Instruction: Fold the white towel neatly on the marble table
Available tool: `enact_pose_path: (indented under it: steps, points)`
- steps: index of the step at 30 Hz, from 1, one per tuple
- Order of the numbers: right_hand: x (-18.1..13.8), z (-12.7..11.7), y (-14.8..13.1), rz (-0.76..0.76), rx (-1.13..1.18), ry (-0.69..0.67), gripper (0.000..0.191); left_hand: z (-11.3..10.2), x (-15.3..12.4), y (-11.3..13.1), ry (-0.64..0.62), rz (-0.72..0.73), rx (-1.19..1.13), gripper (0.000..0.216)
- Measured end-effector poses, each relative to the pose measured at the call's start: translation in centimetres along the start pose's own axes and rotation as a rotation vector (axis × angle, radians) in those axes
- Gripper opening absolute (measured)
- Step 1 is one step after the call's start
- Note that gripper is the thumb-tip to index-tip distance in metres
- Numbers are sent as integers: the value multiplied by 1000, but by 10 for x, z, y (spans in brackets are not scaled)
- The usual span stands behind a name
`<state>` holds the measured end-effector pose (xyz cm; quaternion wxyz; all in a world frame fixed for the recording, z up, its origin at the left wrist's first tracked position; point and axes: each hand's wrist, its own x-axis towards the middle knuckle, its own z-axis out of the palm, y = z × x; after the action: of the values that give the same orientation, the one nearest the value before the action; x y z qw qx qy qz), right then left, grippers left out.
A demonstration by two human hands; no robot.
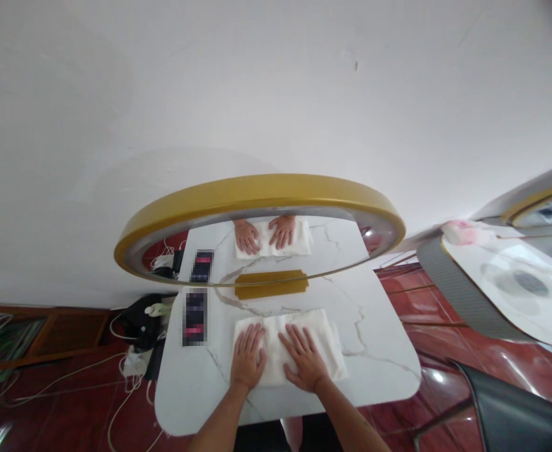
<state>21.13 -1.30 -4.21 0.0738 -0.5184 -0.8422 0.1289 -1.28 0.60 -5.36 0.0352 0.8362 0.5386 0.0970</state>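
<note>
A white folded towel (pixel 273 370) lies flat on the white marble-patterned table (pixel 379 376) in front of me. My left hand (pixel 248 356) rests palm down on the towel's left part, fingers stretched forward. On the towel's right half, my right hand (pixel 304 359) also lies flat, its fingers spread and the thumb pointing left. A strip of bare towel shows between the two hands. Both hands and the towel appear again as a reflection in the gold-framed mirror (pixel 276 188) at the table's back.
A blurred-out dark rectangular object (pixel 195 317) lies at the table's left. The mirror's gold base (pixel 271 285) stands at the back. Cables and a black bag (pixel 142 320) are on the left. A second white table (pixel 506 270) and a black chair (pixel 520 408) stand to the right.
</note>
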Motion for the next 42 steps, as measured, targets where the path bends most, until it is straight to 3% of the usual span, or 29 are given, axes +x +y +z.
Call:
enact_pose_path:
  steps: [18,24,32,37,42]
  points:
    - [47,-8,21,48,-3,11,77,0,52,-19,-24,-38,-64,53]
    - [53,-12,24,70,-19,32,73,-3,55,-23,-11,-44,-70,52]
    - [35,-13,19,57,-26,68,72,-10,20,-36,-33,-21,-20,53]
    - [4,-12,4,31,0,38,72,-11,-19,-20,-48,-49,-13,54]
    - [-47,-5,-12,10,26,-5,71,-12,-62,0,-115,-14,-4,56]
